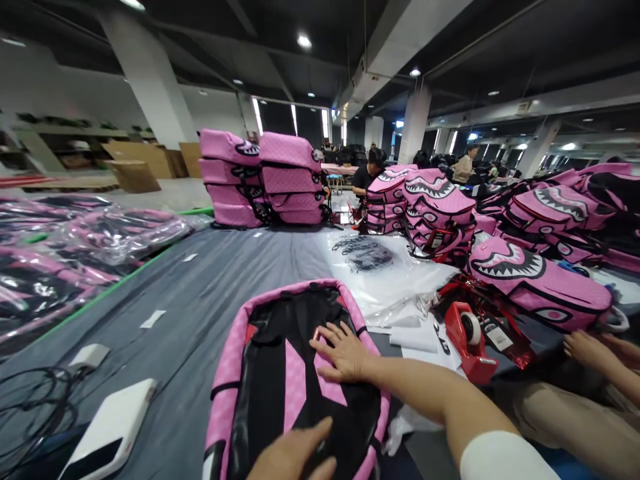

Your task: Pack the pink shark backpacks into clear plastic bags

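A pink and black backpack [295,387] lies on the table right in front of me, its black padded back side with pink panels facing up. My right hand [345,353] rests flat on the upper part of that side, fingers stretched out. A small red bit [316,335] shows at its fingertips; what it is I cannot make out. Low in the picture, my left hand [295,457] is over the bag's lower part, thumb and fingers apart. The frame's bottom edge cuts this hand off, and whether it touches the bag I cannot tell.
Right of the bag are a red tape dispenser [470,340], clear plastic bags [385,267] and stacked pink backpacks [440,207]. A co-worker's hands [595,353] are at far right. On the left lie a white power bank [113,427], cables [35,407] and plastic-wrapped bags [100,233].
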`<control>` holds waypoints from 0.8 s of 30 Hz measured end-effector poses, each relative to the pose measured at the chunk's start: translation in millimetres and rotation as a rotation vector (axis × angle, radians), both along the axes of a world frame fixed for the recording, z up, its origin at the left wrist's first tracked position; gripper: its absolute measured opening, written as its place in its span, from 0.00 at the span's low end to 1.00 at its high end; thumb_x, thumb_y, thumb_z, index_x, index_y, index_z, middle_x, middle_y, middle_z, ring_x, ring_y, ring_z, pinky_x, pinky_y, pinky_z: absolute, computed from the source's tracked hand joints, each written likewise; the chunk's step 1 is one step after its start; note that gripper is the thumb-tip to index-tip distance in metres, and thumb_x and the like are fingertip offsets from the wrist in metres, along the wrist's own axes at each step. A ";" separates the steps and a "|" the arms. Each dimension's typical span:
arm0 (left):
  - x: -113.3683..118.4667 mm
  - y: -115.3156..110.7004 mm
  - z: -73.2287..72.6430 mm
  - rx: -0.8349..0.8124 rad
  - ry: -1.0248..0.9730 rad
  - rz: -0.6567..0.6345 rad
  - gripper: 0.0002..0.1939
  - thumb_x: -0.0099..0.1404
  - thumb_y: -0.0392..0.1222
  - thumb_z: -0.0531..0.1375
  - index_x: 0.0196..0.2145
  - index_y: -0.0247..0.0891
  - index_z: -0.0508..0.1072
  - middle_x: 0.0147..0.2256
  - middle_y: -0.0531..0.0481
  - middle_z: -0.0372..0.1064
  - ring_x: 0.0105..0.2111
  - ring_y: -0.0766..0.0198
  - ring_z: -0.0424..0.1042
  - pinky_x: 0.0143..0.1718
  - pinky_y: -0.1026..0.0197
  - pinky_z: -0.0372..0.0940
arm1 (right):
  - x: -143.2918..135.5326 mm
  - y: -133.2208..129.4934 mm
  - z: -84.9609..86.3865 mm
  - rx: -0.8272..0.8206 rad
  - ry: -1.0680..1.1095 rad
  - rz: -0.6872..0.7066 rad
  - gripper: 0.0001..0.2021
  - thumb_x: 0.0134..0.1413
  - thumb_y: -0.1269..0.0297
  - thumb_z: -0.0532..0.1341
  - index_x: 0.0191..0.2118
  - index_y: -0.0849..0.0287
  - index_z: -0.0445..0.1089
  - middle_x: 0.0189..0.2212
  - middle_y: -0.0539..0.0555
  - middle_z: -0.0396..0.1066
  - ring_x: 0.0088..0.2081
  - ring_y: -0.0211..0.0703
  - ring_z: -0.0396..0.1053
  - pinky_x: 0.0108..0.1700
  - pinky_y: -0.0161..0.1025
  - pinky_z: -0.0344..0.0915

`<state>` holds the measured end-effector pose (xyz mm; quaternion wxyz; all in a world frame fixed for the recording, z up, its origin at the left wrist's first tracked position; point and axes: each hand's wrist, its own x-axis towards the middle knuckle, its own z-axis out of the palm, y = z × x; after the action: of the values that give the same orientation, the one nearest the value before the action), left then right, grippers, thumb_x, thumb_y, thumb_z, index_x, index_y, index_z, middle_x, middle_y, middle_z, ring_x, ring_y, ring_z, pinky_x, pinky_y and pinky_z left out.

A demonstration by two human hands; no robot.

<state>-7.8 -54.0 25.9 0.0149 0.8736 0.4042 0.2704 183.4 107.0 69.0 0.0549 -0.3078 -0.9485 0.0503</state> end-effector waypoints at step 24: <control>-40.8 169.6 -52.7 0.084 0.182 0.442 0.36 0.69 0.64 0.54 0.70 0.61 0.49 0.68 0.55 0.58 0.69 0.42 0.55 0.62 0.40 0.58 | 84.7 212.8 -2.4 -0.039 0.300 -0.787 0.06 0.52 0.67 0.67 0.27 0.59 0.71 0.26 0.51 0.71 0.32 0.43 0.70 0.32 0.33 0.59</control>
<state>-48.7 115.6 -26.8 -0.1173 0.7847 0.5736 0.2037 268.1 319.8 66.7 0.2016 -0.6370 -0.7389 0.0875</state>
